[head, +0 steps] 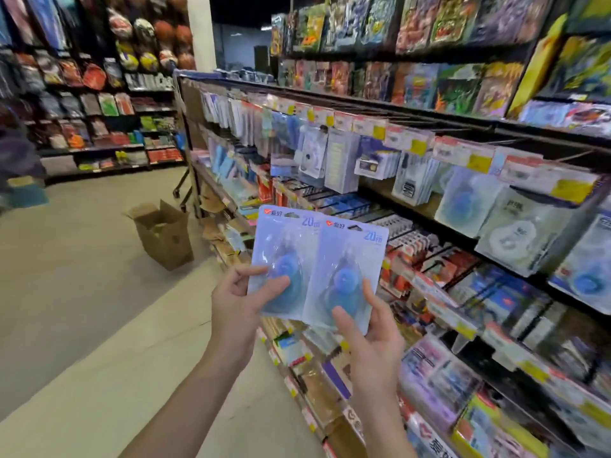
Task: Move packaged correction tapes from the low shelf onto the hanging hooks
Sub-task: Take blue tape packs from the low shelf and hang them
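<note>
Two correction tape packs up in both hands, right in front of the hook display

The left hand (236,297) pinches the left pack (281,256) at its lower edge, thumb across the blue blister, while the right hand (370,328) grips the right pack (350,272) from below, thumb on its front; the right pack overlaps the left one's edge. Both cards stand upright, each marked 20 m at the top, held out over the aisle just left of the hook display (429,153), whose pegs carry rows of hanging packaged stationery. Below the packs, the display's low shelf (317,385) holds more goods. Left of the display, beyond the packs, an open cardboard box (162,234) sits on the floor (82,276)
</note>
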A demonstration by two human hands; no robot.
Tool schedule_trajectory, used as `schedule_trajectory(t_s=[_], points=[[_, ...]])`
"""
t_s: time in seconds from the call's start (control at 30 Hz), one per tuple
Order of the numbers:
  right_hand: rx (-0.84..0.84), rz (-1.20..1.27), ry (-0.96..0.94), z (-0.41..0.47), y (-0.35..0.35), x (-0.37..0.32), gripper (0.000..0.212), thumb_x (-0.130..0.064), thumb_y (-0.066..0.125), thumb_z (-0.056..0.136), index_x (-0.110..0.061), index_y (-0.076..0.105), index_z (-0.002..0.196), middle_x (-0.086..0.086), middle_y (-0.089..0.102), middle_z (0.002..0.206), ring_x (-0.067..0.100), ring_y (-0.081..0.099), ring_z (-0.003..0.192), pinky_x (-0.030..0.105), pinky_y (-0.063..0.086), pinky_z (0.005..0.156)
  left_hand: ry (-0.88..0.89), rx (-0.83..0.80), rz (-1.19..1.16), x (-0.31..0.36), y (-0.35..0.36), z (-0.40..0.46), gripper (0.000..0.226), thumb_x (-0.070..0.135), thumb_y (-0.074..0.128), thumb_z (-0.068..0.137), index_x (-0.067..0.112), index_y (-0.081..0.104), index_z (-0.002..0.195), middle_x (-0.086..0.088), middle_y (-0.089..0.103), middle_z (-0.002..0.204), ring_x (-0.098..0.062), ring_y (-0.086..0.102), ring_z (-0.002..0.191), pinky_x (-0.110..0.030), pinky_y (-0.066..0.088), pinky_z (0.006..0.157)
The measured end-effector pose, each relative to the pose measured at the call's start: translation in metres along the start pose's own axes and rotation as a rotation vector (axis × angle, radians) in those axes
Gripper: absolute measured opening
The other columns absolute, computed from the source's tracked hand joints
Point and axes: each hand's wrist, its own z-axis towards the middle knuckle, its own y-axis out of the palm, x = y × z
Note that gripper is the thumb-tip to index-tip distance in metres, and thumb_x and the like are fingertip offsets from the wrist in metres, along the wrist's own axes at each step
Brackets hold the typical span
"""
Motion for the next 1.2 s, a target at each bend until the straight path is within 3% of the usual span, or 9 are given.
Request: schedule_trajectory(t_s=[0.1, 0.23, 0.33, 0.5, 0.67, 0.77, 0.87, 0.97, 1.2], points=[[0.043, 0.0, -0.009, 0.028, 0.004, 0.001, 0.047, -0.008, 0.078, 0.076, -0.03, 0.066, 0.116, -0.019, 0.068, 0.124, 0.008, 0.063, 0.12, 0.048, 0.053, 0.1, -0.023, -0.026, -0.007, -0.012, 0.017, 0.035, 0.04, 0.033, 0.092, 0.044, 0.029, 0.073, 0.078, -0.013, 0.073, 0.11, -0.036, 0.065, 0.113, -0.055, 0.049, 0.095], [0.086, -0.047, -0.048, 0.062, -0.001, 0.005, 0.046, 0.002, 0.076, 0.079, -0.022, 0.066, 0.116, -0.032, 0.068, 0.112, -0.008, 0.062, 0.112, 0.021, 0.056, 0.09, -0.062, -0.104, -0.026, -0.033, 0.042, 0.074, 0.041, 0.034, 0.091, 0.045, 0.029, 0.074, 0.083, -0.006, 0.074, 0.108, -0.034, 0.066, 0.111, -0.046, 0.053, 0.086], [0.134, -0.082, -0.06, 0.082, -0.004, 0.016, 0.043, -0.003, 0.08, 0.077, -0.025, 0.069, 0.112, -0.021, 0.07, 0.117, -0.004, 0.065, 0.109, 0.016, 0.056, 0.075, -0.121, -0.157, -0.042, -0.053, 0.057, 0.102, 0.048, 0.035, 0.092, 0.045, 0.028, 0.075, 0.09, -0.007, 0.074, 0.113, -0.035, 0.066, 0.113, -0.056, 0.051, 0.097], [0.311, -0.149, -0.109, 0.122, 0.002, 0.032, 0.032, -0.029, 0.091, 0.07, -0.037, 0.072, 0.095, 0.001, 0.073, 0.117, 0.022, 0.069, 0.111, 0.044, 0.056, 0.093, -0.211, -0.257, -0.048, -0.087, 0.086, 0.154, 0.053, 0.033, 0.098, 0.045, 0.028, 0.076, 0.093, -0.008, 0.071, 0.119, -0.033, 0.064, 0.116, -0.06, 0.051, 0.097], [0.467, -0.179, -0.169, 0.157, 0.002, 0.036, 0.027, -0.026, 0.083, 0.067, -0.039, 0.07, 0.088, -0.018, 0.071, 0.113, 0.014, 0.065, 0.114, 0.036, 0.056, 0.091, -0.267, -0.414, -0.056, -0.11, 0.118, 0.199, 0.053, 0.041, 0.092, 0.043, 0.029, 0.076, 0.091, -0.007, 0.071, 0.118, -0.032, 0.064, 0.115, -0.059, 0.051, 0.097], [0.592, -0.237, -0.201, 0.173, -0.003, 0.034, 0.034, -0.035, 0.084, 0.067, -0.031, 0.068, 0.096, -0.016, 0.071, 0.115, 0.02, 0.062, 0.12, 0.046, 0.054, 0.096, -0.285, -0.544, -0.055, -0.122, 0.137, 0.22, 0.04, 0.034, 0.093, 0.054, 0.029, 0.075, 0.089, 0.002, 0.072, 0.115, -0.027, 0.066, 0.112, -0.046, 0.057, 0.087], [0.697, -0.335, -0.228, 0.186, -0.009, 0.029, 0.028, -0.036, 0.086, 0.075, -0.042, 0.067, 0.095, -0.003, 0.068, 0.128, 0.028, 0.06, 0.124, 0.058, 0.05, 0.099, -0.29, -0.641, -0.075, -0.127, 0.157, 0.234, 0.025, 0.004, 0.085, 0.073, 0.017, 0.072, 0.089, 0.013, 0.076, 0.088, -0.021, 0.072, 0.092, -0.025, 0.058, 0.061], [0.759, -0.375, -0.264, 0.196, -0.017, 0.022, 0.032, -0.047, 0.083, 0.071, -0.041, 0.066, 0.096, 0.005, 0.066, 0.13, 0.027, 0.061, 0.122, 0.057, 0.05, 0.097, -0.307, -0.716, -0.06, -0.13, 0.169, 0.241, 0.024, 0.01, 0.083, 0.068, 0.02, 0.073, 0.088, 0.007, 0.077, 0.092, -0.02, 0.073, 0.09, -0.037, 0.059, 0.067], [0.769, -0.359, -0.33, 0.206, -0.033, 0.018, 0.026, -0.019, 0.082, 0.079, -0.035, 0.066, 0.092, 0.004, 0.07, 0.125, 0.039, 0.065, 0.107, 0.042, 0.054, 0.083, -0.365, -0.853, -0.046, -0.138, 0.184, 0.247, 0.027, 0.019, 0.083, 0.061, 0.025, 0.073, 0.085, -0.005, 0.076, 0.101, -0.031, 0.072, 0.095, -0.057, 0.057, 0.081]])
